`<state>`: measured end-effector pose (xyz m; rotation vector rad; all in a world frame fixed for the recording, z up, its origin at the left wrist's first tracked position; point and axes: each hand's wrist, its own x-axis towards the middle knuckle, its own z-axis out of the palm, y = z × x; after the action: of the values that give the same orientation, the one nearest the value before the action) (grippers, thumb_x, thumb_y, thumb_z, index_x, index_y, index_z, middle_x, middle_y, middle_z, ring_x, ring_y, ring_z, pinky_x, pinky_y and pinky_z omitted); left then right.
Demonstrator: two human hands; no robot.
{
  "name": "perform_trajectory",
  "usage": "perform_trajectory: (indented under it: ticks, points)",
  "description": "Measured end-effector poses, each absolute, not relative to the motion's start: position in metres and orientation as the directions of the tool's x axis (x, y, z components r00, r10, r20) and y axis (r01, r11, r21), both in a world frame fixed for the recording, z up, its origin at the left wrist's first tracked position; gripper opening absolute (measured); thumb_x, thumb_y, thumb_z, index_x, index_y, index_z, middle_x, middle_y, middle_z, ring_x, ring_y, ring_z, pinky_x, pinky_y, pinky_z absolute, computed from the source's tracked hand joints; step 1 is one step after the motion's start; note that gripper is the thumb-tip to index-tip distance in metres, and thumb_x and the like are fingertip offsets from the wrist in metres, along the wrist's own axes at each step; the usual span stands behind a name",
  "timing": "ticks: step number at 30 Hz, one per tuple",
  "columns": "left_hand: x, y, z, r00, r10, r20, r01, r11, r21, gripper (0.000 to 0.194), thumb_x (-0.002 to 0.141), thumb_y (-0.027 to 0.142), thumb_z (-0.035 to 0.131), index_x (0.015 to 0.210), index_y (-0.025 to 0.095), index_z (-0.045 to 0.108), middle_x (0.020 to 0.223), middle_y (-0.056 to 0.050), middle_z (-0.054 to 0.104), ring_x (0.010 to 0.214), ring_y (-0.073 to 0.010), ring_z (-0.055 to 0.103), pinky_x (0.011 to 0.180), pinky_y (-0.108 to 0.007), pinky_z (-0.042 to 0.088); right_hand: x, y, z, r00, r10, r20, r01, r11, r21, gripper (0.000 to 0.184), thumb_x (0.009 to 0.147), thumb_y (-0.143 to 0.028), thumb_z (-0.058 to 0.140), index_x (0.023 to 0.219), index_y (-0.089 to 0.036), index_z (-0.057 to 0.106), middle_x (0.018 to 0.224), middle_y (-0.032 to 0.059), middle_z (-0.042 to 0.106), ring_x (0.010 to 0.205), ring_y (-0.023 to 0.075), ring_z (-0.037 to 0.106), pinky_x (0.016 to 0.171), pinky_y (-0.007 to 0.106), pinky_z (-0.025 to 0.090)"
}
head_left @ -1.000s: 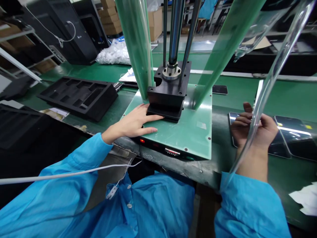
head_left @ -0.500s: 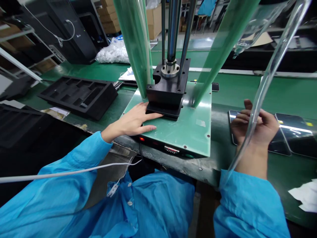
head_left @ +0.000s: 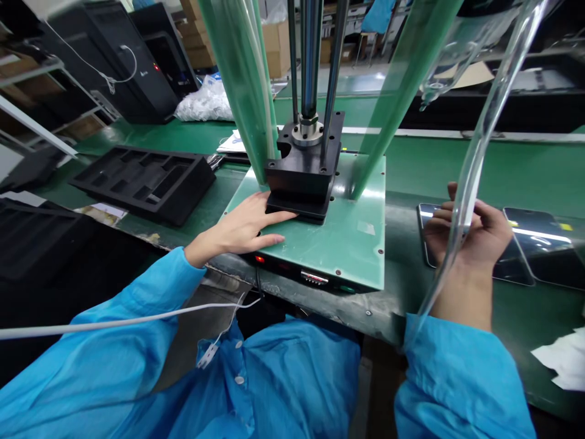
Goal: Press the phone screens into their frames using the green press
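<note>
My left hand (head_left: 244,227) rests flat on the green base plate (head_left: 347,259) of a bench press, its fingers outstretched. The fingertips touch the left and front edges of the black press block (head_left: 299,183), and some reach out of sight beside it. Nothing shows in that hand. To the right, my right hand (head_left: 475,238) is raised with its fingers curled in, above several dark glass-faced panels (head_left: 543,235) lying on the bench. A clear tube (head_left: 466,189) crosses in front and partly covers it, so what those fingers hold, if anything, cannot be made out.
Green translucent guards (head_left: 242,91) and steel rods (head_left: 311,67) rise from the press. A black foam tray (head_left: 146,180) lies left, near a plastic bag (head_left: 205,100) and a computer tower (head_left: 121,67). White paper (head_left: 564,360) is at far right; a white cable (head_left: 137,317) crosses my left sleeve.
The view has shifted slightly, so the press sits a little further left in the picture. Both hands keep nearly the same pose and place.
</note>
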<state>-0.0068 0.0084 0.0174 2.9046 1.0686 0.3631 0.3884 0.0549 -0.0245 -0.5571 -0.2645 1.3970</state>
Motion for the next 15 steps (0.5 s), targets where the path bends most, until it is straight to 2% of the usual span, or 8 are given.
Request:
perform_trajectory:
  ticks: [3,8,15]
  points:
    - [-0.0073,0.0086,0.0178,0.753,0.625,0.207,0.623,-0.778,0.082,0.067,0.101,0.064,0.036,0.146,0.018,0.054,0.144,-0.021,0.053,0.133,-0.0388,0.046,0.112,-0.058,0.039,0.3871,0.0552,-0.0233,0.164,0.971,-0.172,-0.877,0.064,-0.476,0.046,0.067,-0.014,0.047,0.11,-0.005,0.06,0.05,-0.0101,0.028,0.037,0.0073,0.032,0.033,0.013,0.032]
    - [-0.0074,0.0084,0.0175,0.743,0.641,0.193,0.641,-0.764,0.07,0.073,0.099,0.069,0.032,0.146,0.019,0.054,0.144,-0.022,0.052,0.135,-0.039,0.045,0.113,-0.058,0.039,0.3875,0.0547,-0.0243,0.173,0.971,-0.166,-0.875,0.074,-0.478,0.041,0.064,-0.014,0.05,0.102,-0.007,0.063,0.052,-0.0078,0.033,0.038,0.0071,0.037,0.034,0.013,0.036]
    - [-0.0074,0.009,0.0148,0.748,0.626,0.221,0.624,-0.777,0.088,0.072,0.099,0.069,0.032,0.146,0.02,0.054,0.146,-0.021,0.051,0.135,-0.0376,0.045,0.113,-0.058,0.039,0.3861,0.0526,-0.0201,0.193,0.968,-0.163,-0.881,0.098,-0.462,0.038,0.061,-0.01,0.05,0.097,-0.011,0.063,0.046,-0.0105,0.025,0.036,0.008,0.037,0.033,0.011,0.034]
